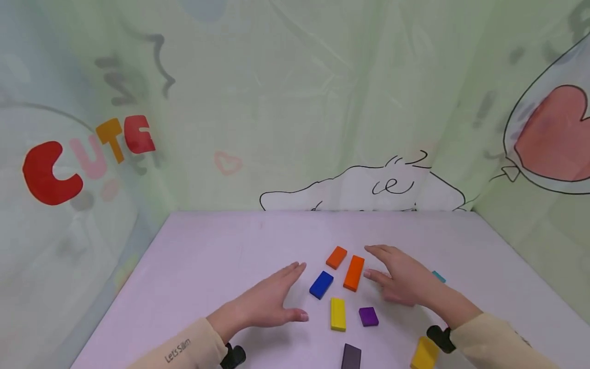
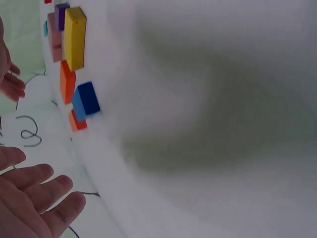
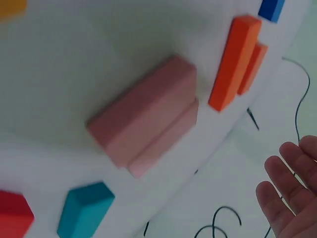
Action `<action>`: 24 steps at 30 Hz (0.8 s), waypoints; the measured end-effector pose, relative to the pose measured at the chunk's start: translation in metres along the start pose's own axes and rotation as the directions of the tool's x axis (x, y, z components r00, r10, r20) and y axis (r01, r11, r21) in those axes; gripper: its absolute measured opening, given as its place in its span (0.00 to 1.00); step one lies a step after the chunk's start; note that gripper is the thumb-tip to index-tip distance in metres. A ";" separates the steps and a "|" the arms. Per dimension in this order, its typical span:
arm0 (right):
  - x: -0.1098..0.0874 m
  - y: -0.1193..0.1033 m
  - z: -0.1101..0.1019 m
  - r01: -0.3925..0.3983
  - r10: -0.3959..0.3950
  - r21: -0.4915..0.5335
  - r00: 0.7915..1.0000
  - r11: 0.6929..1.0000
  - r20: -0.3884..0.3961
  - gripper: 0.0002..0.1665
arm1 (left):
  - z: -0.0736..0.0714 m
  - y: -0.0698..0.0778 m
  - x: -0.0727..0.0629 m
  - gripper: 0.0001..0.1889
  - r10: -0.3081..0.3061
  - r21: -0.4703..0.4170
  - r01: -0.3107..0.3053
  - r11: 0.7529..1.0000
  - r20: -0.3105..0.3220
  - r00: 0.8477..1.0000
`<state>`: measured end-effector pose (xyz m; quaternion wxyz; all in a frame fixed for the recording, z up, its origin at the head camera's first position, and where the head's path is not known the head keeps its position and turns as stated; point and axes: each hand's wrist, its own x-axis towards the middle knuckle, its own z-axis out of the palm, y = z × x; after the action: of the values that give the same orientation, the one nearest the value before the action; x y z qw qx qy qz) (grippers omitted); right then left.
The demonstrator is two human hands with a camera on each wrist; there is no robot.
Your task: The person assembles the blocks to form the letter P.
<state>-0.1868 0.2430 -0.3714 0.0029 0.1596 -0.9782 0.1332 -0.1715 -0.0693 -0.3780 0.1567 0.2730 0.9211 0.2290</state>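
Note:
My left hand point(image 1: 272, 302) hovers above the table with fingers extended and thumb apart, left of a blue block point(image 1: 321, 285) and a yellow block point(image 1: 338, 314). It holds nothing. My right hand point(image 1: 407, 277) is likewise spread in the air, right of a long orange block point(image 1: 354, 273). Behind that lies a shorter orange block point(image 1: 336, 258). Beneath the right hand, mostly hidden in the head view, are a larger pink block point(image 3: 148, 109) and a thinner pink piece point(image 3: 166, 141) against it. A purple block point(image 1: 369, 316) sits between the hands, nearer me.
A dark block point(image 1: 351, 356) lies at the near edge of view, with a deep-yellow block point(image 1: 424, 352) beside the right wrist. A teal block point(image 3: 85, 210) and a red block point(image 3: 14, 213) are farther right. Printed curtains point(image 1: 299, 102) surround the pale table point(image 1: 207, 246).

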 end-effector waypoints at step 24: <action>-0.014 -0.040 0.039 0.077 -0.087 0.049 0.966 0.996 0.244 0.32 | 0.066 0.037 -0.003 0.43 0.129 0.067 -0.145 0.987 0.208 0.970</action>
<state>-0.1597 0.2003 -0.3992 -0.1158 0.2150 -0.9608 0.1313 -0.1264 -0.0213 -0.4147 0.2223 0.3641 0.8878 0.1726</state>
